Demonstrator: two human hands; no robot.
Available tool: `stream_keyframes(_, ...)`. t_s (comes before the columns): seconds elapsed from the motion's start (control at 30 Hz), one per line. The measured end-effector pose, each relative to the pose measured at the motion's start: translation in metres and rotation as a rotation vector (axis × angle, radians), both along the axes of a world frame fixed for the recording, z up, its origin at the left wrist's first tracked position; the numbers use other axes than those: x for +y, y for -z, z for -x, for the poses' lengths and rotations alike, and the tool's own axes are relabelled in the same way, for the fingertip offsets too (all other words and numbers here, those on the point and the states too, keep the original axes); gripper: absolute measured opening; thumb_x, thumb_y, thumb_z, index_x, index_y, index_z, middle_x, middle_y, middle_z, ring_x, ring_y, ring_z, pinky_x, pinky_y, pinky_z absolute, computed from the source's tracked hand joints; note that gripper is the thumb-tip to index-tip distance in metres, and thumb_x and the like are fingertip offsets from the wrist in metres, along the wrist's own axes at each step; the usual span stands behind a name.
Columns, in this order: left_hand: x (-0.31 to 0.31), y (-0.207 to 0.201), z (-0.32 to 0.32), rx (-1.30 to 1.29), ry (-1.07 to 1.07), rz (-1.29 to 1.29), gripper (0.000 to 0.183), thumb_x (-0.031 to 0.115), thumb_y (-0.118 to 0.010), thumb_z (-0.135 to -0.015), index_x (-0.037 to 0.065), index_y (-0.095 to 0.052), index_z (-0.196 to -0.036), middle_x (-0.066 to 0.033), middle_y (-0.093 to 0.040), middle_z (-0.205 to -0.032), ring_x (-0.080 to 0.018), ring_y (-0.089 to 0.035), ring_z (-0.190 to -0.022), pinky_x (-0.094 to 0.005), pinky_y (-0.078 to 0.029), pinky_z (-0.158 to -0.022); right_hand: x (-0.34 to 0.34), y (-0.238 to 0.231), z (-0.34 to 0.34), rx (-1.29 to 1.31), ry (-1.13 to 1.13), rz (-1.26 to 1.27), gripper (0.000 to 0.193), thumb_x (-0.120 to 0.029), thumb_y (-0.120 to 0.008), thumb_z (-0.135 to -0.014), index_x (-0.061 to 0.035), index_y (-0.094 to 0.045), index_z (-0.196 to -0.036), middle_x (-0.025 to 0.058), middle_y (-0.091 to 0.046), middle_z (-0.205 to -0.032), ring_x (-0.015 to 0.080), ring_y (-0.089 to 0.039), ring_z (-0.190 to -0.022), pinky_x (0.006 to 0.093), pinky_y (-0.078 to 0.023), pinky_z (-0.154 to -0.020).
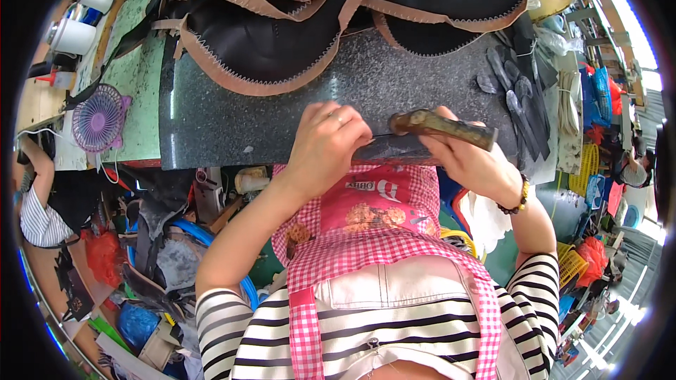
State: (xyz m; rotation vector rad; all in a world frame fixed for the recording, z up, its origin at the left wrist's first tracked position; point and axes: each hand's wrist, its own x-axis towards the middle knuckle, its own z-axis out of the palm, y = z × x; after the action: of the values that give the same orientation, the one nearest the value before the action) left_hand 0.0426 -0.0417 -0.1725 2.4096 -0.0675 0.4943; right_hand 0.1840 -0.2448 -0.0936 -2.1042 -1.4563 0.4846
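Note:
A worn, brownish metal hammer [451, 129] is gripped in my right hand [468, 162], its head lying sideways just above the dark stone slab [232, 127]. My left hand [327, 137] is closed in a pinch at the slab's front edge, its fingertips on the end of a dark leather strip [394, 146]. The strip runs along the edge toward my right fingers. Where those fingers meet it is partly hidden by the hammer. Beyond my hands lies a pile of black leather pieces [264, 49] with tan, zigzag-stitched borders.
Narrow dark leather pieces [517, 98] lie at the slab's right. A purple fan [98, 118] stands on the green tabletop [144, 63] to the left, near white thread spools [74, 36]. Another person's arm [39, 176] shows at far left. Scraps crowd the floor.

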Motion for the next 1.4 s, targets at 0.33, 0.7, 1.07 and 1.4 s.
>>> stream_keyframes(0.33, 0.003, -0.002, -0.024, -0.08, 0.161, -0.038, 0.013, 0.014, -0.078, -0.076, 0.01, -0.073, -0.087, -0.0012, -0.066, -0.086, -0.0208, -0.062, -0.088, -0.037, -0.045, -0.084, -0.025, -0.002, -0.009, -0.037, -0.011, -0.013, 0.018, -0.012, -0.061, -0.093, -0.0045, -0.065, -0.108, 0.0194, -0.061, -0.072, 0.0398, -0.064, -0.066, 0.0471, -0.05, -0.056)
stream_keyframes(0.7, -0.007, 0.001, -0.013, -0.136, -0.003, -0.156, 0.018, 0.015, -0.08, -0.072, 0.012, -0.073, -0.089, 0.0001, -0.065, -0.094, -0.0223, -0.061, -0.092, -0.04, -0.045, -0.084, -0.002, -0.007, 0.004, 0.048, -0.001, 0.173, 0.019, -0.009, -0.063, -0.09, -0.0003, -0.053, -0.103, 0.0184, -0.061, -0.069, 0.0391, -0.064, -0.063, 0.0437, -0.05, -0.051)
stream_keyframes(1.07, -0.02, 0.007, 0.0, -0.142, -0.084, -0.168, 0.018, 0.014, -0.078, -0.073, 0.013, -0.073, -0.09, 0.0038, -0.064, -0.094, -0.0191, -0.059, -0.095, -0.0436, -0.042, -0.091, -0.005, 0.003, -0.008, -0.019, -0.074, 0.055, 0.02, -0.011, -0.062, -0.092, -0.0025, -0.061, -0.111, 0.0152, -0.062, -0.072, 0.0348, -0.063, -0.058, 0.042, -0.05, -0.051)
stream_keyframes(1.4, -0.022, -0.001, 0.007, -0.08, -0.013, -0.373, 0.022, 0.015, -0.067, -0.081, 0.009, -0.073, -0.101, -0.0013, -0.062, -0.101, -0.0196, -0.058, -0.098, -0.0497, -0.039, -0.097, 0.005, 0.003, -0.007, -0.006, -0.114, 0.091, 0.016, -0.013, -0.06, -0.094, -0.0041, -0.058, -0.107, 0.0159, -0.059, -0.065, 0.0383, -0.061, -0.059, 0.0428, -0.048, -0.049)
